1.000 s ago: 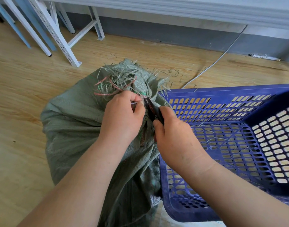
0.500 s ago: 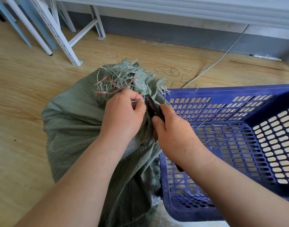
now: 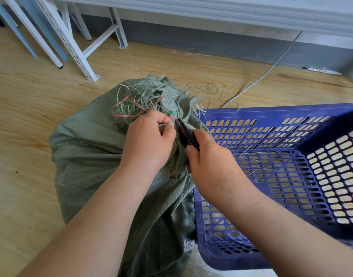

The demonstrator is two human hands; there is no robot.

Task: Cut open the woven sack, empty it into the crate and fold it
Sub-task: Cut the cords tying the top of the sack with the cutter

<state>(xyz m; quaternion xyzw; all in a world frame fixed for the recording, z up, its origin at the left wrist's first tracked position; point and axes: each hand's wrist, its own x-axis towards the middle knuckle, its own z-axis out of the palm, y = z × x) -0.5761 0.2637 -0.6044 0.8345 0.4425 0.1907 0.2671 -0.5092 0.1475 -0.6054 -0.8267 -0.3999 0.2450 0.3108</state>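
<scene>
the bulging green woven plastic sack (image 3: 87, 156) stood on the pale wooden floor (image 3: 21, 108), its gathered neck up and its frayed green and pink strands (image 3: 139, 100) spilling out at the top. it leaned against the near left corner of the blue perforated plastic crate (image 3: 271, 176), which sat on the floor to its right, tilted so its open side faced me, with only a few loose fibres lying inside.

my left hand (image 3: 149, 142) was curled tight on the sack's neck, thumb and forefinger pinching a thin pale tie (image 3: 163, 124) just under the frayed end. my right hand (image 3: 213, 166) was wrapped round the handle of a black cutter with printed lettering (image 3: 184, 132), its tip angled up and left against the neck, right beside my left fingertips. i could not see the blade itself.

behind the sack stood white perforated metal frame legs (image 3: 71, 47) and light blue legs (image 3: 19, 35). a grey cable (image 3: 267, 72) ran across the floor toward the grey skirting of the wall (image 3: 191, 41).
</scene>
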